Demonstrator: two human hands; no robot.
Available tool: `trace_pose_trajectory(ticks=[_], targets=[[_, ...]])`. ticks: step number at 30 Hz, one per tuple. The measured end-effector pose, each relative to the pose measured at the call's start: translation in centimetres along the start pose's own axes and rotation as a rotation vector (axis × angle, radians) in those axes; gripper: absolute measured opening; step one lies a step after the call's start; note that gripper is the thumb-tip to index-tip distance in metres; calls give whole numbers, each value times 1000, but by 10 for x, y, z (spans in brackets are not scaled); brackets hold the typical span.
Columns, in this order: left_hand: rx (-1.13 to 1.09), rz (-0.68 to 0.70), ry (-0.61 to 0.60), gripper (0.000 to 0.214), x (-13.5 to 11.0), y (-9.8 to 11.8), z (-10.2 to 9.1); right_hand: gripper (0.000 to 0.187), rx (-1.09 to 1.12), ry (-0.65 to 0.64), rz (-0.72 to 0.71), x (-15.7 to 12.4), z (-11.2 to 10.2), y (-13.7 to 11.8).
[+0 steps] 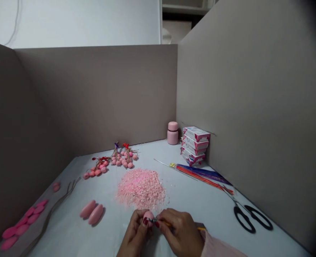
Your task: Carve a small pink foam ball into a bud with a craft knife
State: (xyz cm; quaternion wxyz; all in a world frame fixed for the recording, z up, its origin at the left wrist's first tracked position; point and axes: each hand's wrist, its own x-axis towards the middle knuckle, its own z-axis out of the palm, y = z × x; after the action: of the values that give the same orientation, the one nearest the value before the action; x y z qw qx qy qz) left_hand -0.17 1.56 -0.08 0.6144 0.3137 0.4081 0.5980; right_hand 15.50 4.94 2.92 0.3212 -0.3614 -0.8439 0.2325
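Low in the middle of the view, my left hand (135, 232) pinches a small pink egg-shaped piece (148, 216) between its fingertips. My right hand (181, 232) is closed on a thin yellow-handled tool (201, 228), its tip touching the pink piece. Just beyond both hands lies a heap of pale pink sequins (142, 188) on the white table (195, 203). Two larger pink oval pieces (92, 212) lie to the left of my hands.
Bunches of pink beads on twine (112, 162) lie further back. Black scissors (250, 217), coloured wires (203, 175), stacked small boxes (195, 144) and a pink jar (172, 132) line the right side. Pink petals (21, 223) and stems (58, 201) lie left. Grey partition walls surround the table.
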Motion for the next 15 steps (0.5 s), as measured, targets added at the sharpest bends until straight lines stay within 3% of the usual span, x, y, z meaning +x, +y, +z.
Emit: trace_pose_trajectory(ticks=[6,10,15], targets=[[71,30,-6,29,-1,3,1,19,-32,-18,18,2,2,6],[83,48,-48,31,-2,3,1,23,-51,21,153,6,-1,10],[-168,-85,-17,27,2,8,0,23,14,48,120,5,-1,8]])
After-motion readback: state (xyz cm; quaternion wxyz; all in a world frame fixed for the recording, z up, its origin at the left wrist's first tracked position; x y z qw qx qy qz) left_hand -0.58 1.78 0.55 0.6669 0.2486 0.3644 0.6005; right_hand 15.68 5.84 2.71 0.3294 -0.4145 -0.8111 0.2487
